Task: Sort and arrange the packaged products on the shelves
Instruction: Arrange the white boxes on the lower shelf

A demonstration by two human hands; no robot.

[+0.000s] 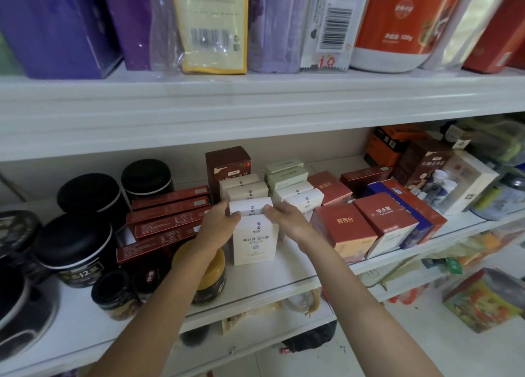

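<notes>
On the middle shelf [284, 277] stands a row of upright white boxes. The front white box [255, 240] has blue print on its face. My left hand [220, 220] and my right hand [287, 216] grip the second white box [251, 206] by its left and right sides, just behind the front one. More white boxes [244, 185] line up behind, and a second white row [301, 196] stands to the right. A brown box [227, 163] stands at the back.
Flat red cartons [167, 217] lie stacked on the left beside black-lidded jars [76, 243]. A yellow-lidded jar [210, 274] sits under my left forearm. Red boxes [346, 231] crowd the right. The upper shelf holds purple boxes [56, 27] and pouches.
</notes>
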